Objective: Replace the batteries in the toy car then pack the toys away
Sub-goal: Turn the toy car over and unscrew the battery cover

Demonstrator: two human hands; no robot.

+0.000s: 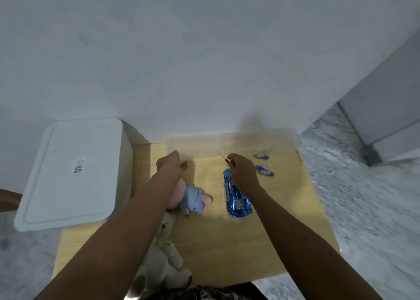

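A shiny blue toy car (236, 197) lies on the wooden table (284, 220). My right hand (242, 170) hovers over the car's far end, pinching a thin screwdriver (223, 158) whose tip points away. My left hand (171, 164) is loosely curled near the front edge of a clear plastic box (195, 144); nothing shows in it. Three blue batteries (263, 166) lie to the right of my right hand. A pink plush pig in blue clothes (195, 198) lies under my left forearm. A cream plush bear (161, 258) lies near the table's front edge.
A white lidded storage bin (72, 172) stands on the left, beside the table. A second clear box or lid (256, 140) sits at the table's far right, against the white wall. Marble floor surrounds the table.
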